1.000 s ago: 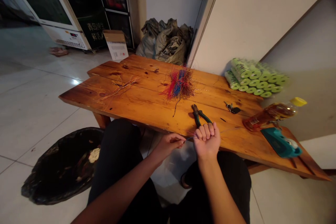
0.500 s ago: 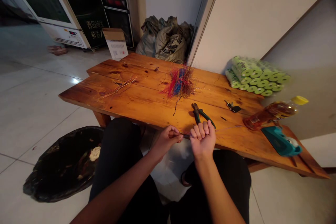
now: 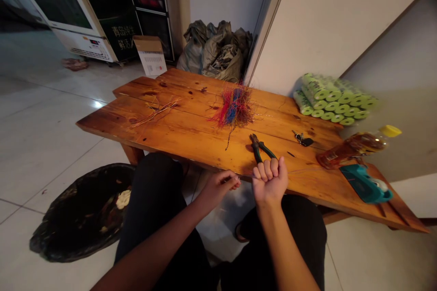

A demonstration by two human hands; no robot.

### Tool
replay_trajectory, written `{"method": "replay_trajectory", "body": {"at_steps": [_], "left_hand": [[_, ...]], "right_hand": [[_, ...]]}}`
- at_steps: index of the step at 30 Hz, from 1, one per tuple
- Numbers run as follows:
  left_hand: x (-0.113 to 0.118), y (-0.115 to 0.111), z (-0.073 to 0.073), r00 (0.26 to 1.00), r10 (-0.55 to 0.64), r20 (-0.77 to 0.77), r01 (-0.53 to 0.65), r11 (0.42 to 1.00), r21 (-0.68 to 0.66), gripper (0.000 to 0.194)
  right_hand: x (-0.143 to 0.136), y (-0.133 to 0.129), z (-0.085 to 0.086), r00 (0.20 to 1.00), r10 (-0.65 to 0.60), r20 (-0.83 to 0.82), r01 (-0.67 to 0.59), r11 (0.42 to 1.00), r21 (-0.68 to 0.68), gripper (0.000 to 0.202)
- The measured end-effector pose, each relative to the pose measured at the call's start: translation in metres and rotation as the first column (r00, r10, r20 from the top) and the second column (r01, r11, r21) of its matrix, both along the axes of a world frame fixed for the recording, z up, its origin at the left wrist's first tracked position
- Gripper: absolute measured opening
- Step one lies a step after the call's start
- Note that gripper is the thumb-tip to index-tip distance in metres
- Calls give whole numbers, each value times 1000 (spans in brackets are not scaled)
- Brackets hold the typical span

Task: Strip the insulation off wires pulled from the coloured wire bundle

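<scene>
Our left hand (image 3: 218, 186) pinches one end of a thin, bare copper wire strand (image 3: 244, 178); our right hand (image 3: 271, 179) is clenched round it, at the near edge of the orange wooden table (image 3: 191, 138). We'd keep it taut, pulling straight. The strand is barely visible. Green-handled pliers (image 3: 260, 148) lie just beyond.

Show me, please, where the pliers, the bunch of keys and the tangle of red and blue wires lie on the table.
pliers (image 3: 256, 146): head view, on the pivot and upper handles.
bunch of keys (image 3: 302, 139): head view, on the dark fob.
tangle of red and blue wires (image 3: 234, 107): head view, on its blue middle.
</scene>
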State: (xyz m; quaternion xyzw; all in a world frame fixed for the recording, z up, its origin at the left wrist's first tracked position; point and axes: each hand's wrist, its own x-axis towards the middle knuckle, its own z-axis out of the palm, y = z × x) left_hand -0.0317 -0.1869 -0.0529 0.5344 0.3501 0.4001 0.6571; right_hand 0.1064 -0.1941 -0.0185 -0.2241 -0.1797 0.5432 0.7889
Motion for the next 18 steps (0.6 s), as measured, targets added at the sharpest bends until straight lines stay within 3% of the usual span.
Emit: {"method": "replay_trajectory", "body": {"at_steps": [12, 18], "left_hand": [[-7, -2, 7, 995, 75, 59, -75, 997, -4, 26], [-5, 0, 7, 993, 114, -26, -114, 993, -5, 19]], "right_hand": [[0, 0, 0, 999, -19, 46, 20, 1000, -19, 51], [1, 1, 0, 1000, -5, -5, 5, 1000, -13, 49]]}}
